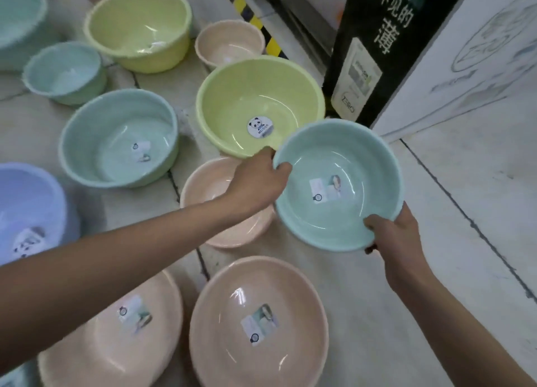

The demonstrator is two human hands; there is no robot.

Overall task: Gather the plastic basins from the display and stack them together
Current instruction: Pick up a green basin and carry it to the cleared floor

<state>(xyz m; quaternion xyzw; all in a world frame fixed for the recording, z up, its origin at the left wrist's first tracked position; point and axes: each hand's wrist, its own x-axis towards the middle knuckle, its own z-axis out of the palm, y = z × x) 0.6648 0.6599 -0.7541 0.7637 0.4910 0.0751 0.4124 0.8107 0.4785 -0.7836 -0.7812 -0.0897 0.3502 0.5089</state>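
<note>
Green basin sits between both hands: left hand grips its left rim, right hand grips its near rim. A pink basin lies under the left hand.

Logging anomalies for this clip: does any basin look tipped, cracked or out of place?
Nothing stands out. The basins on the floor sit upright, none visibly cracked. The left hand and right hand grip the rim of a green basin.

Upright mint-green basin, floor-level basins around
</note>
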